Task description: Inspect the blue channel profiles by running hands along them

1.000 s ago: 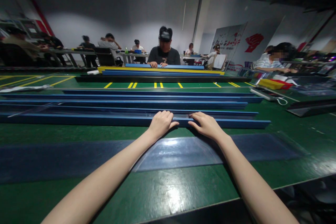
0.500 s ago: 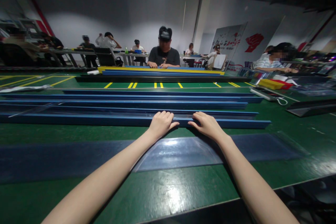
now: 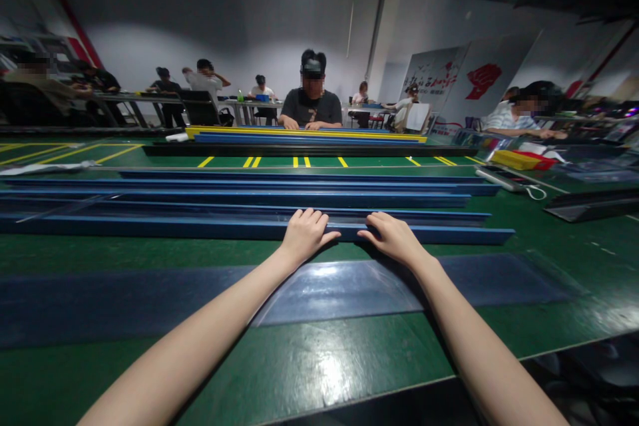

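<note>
The nearest channel [image 3: 150,227] is blue, its rim brighter than its inside; the clear sheet [image 3: 329,293] looks bluish grey, streaked with white glare; the desk [image 3: 359,363] is green with yellow stripes [image 3: 205,163]; farther back, one long strip [image 3: 309,150] is black; a striped shirt [image 3: 514,121] shows pale blue and white.

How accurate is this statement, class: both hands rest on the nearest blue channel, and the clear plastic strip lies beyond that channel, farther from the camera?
One part is wrong: in the head view, the clear plastic strip lies on the near side of the nearest blue channel, closer to the camera. The left hand and right hand do rest on that channel.
</note>
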The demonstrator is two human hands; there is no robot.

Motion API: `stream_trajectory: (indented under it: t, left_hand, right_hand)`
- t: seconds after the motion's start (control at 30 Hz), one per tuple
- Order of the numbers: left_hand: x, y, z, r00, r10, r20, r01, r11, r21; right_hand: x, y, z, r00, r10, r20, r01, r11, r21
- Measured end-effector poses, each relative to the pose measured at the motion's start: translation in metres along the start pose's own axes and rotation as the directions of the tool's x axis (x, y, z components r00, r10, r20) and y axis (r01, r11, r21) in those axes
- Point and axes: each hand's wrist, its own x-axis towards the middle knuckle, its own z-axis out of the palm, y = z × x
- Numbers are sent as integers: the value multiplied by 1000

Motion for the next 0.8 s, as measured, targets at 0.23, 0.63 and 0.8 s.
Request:
stream_trajectory:
  t: [0.23, 0.63, 0.8]
  left_hand:
    - [0, -1, 2, 1000, -17, 8, 17, 1000, -20]
    - [-1, -1, 2, 999, -44, 30, 45, 998, -43]
    - [-1, -1, 4, 998, -49, 26, 50, 998, -45]
  right_hand:
    - [0, -1, -1, 1000, 13, 14, -13, 1000, -3]
    - [0, 0, -1, 1000, 8, 21, -8, 1000, -7]
    - [0, 0, -1, 1000, 7, 14, -7, 1000, -7]
